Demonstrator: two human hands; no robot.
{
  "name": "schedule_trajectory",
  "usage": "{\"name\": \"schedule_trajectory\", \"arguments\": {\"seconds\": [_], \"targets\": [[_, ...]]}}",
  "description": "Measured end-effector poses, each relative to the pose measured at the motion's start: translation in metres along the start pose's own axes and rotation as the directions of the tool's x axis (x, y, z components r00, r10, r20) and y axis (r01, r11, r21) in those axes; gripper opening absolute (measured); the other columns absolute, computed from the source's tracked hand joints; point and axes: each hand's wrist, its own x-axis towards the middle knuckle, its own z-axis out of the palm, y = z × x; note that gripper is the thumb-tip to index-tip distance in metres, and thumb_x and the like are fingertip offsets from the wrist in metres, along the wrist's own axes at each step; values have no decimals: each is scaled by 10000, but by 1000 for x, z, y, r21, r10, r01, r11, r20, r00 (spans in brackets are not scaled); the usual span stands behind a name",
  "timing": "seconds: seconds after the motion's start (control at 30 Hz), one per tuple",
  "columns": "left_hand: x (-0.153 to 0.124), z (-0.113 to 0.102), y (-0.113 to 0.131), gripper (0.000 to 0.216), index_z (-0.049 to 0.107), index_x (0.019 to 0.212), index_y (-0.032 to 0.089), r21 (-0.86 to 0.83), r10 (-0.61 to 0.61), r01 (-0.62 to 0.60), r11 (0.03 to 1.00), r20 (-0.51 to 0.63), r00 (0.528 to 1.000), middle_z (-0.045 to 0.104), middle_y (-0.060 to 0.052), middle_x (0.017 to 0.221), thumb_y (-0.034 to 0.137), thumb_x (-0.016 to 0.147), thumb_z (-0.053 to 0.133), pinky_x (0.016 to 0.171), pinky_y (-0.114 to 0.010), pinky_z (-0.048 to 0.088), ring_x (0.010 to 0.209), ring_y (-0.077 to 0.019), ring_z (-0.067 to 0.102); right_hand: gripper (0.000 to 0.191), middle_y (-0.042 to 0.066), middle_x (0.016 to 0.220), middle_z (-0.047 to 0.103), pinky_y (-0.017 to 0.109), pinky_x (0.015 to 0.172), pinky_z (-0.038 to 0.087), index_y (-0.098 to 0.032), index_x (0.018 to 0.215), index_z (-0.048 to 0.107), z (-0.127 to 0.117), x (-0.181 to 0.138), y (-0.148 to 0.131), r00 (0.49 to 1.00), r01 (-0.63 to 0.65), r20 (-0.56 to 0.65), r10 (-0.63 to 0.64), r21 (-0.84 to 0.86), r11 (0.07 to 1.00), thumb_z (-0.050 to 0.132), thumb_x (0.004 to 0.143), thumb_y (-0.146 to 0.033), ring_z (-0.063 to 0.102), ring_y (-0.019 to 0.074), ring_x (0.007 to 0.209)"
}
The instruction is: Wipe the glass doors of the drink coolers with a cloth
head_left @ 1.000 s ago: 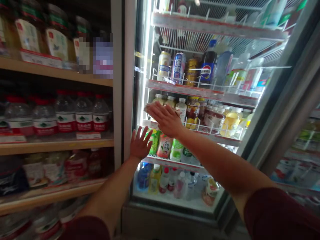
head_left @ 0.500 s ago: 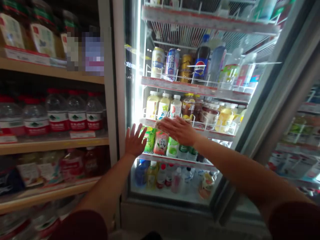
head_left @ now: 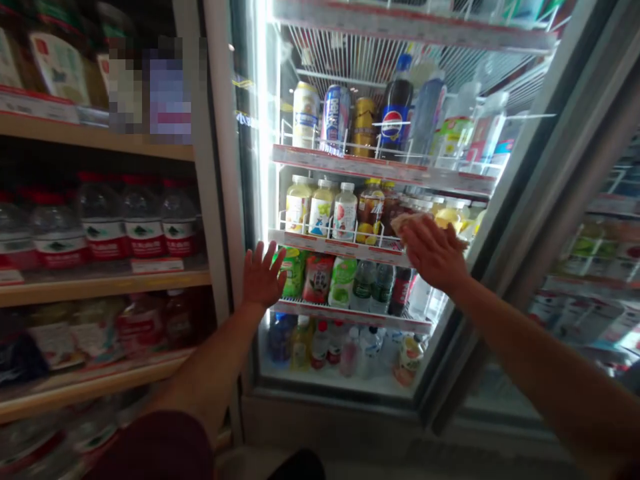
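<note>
My left hand (head_left: 263,277) is open with fingers spread, palm toward the left edge of the glass door (head_left: 340,395) of a lit drinks fridge. Further right, my right hand (head_left: 434,252) lies flat over a pale cloth (head_left: 403,222), pressing it to the glass. Only the cloth's edges show around the fingers. Behind the glass, near my right hand, are a brown-tea bottle with a yellow cap (head_left: 371,205) and other bottles. Green and red drink bottles stand on the shelf below, close to my left hand.
On the left, wooden shelves (head_left: 110,288) hold red-capped water bottles (head_left: 103,223) and other drinks. A metal door frame (head_left: 505,267) borders the fridge on the right, with another glass-fronted section beyond it. Cans (head_left: 305,117) and a Pepsi bottle (head_left: 395,113) stand on an upper fridge shelf.
My right hand has slid right across the glass with the cloth. My left hand stays at the left edge of the door, and the view has shifted slightly.
</note>
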Motion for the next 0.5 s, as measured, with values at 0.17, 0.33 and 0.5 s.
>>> {"name": "schedule_trajectory", "arguments": {"seconds": [0.17,0.33,0.5], "targets": [[0,-1,0,536,371,1540,278,9,8,-8,1000,11,1000,312,-35,1641,413,1021,382,1278,-521,39,1568,-269,70,670,210,1589,390,601,1186,270,-121,1581,304,19,-76,-15,875,-471,-167,455,-75,879,422,999,-429,276,362,1519],[0,-1,0,524,392,1526,286,-20,-10,10,1000,33,999,329,-27,1634,429,1023,371,1277,-527,34,1566,-273,87,533,146,1453,584,580,1180,321,-278,1486,493,33,-138,-26,966,-258,1,258,-47,965,523,963,-377,481,338,1409],[-1,2,-1,529,417,1515,296,-34,-69,72,997,77,995,377,-43,1608,439,1008,373,1269,-553,35,1566,-273,97,684,211,1636,290,700,1169,266,-166,1617,181,15,-69,18,785,-579,-245,570,42,815,386,1000,-377,227,375,1531]]}}
